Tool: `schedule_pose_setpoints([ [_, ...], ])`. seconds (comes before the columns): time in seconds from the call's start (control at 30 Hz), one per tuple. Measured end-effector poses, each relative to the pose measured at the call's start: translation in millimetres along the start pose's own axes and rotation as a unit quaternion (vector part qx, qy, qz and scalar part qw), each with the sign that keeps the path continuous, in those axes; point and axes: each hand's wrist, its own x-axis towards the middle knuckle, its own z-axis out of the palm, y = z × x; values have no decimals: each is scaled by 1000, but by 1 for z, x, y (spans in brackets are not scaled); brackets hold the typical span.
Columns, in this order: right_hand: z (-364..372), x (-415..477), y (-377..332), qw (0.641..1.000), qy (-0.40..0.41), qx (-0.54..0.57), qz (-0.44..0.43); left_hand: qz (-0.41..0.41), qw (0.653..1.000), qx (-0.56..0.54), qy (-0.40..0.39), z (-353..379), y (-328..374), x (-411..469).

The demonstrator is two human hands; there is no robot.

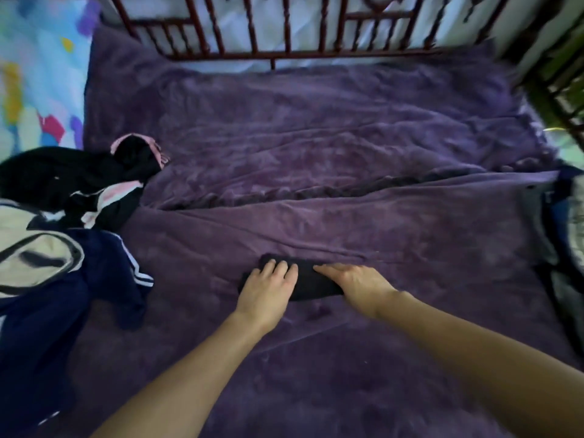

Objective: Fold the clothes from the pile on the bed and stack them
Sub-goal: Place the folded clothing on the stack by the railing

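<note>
A small black garment [311, 284], folded into a narrow bundle, lies on the purple blanket [347, 153] in the middle of the bed. My left hand [268, 287] rests flat on its left end with fingers spread. My right hand [354, 284] lies palm down on its right end, fingers pointing left. Both hands press on the cloth and neither grips it. At the left edge sits the pile of clothes: a black and pink garment [88, 181], a cream and black piece [34, 257] and a navy garment with white stripes [79, 295].
A dark red spindle bed rail [252, 26] runs along the far side. A colourful patterned pillow [38, 74] lies at the top left. Dark folded fabric [562, 235] sits at the right edge, with another rail [556, 90] behind it.
</note>
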Motion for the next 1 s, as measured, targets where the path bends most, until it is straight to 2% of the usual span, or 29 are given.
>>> schedule_pose_setpoints([
  [0.2, -16, -164, 55, 997, -11, 25, 67, 87, 996, -14, 17, -49, 140, -23],
  [0.5, -53, -356, 168, 981, 94, 29, 169, 207, 973, -12, 104, -144, 332, 6],
  [0.73, -123, -415, 277, 958, 155, 12, 241, 257, 949, -18, 182, -229, 432, 92],
  [1.0, -224, -395, 427, 945, 212, -32, 246, 234, 936, -35, 259, -314, 495, 238],
])
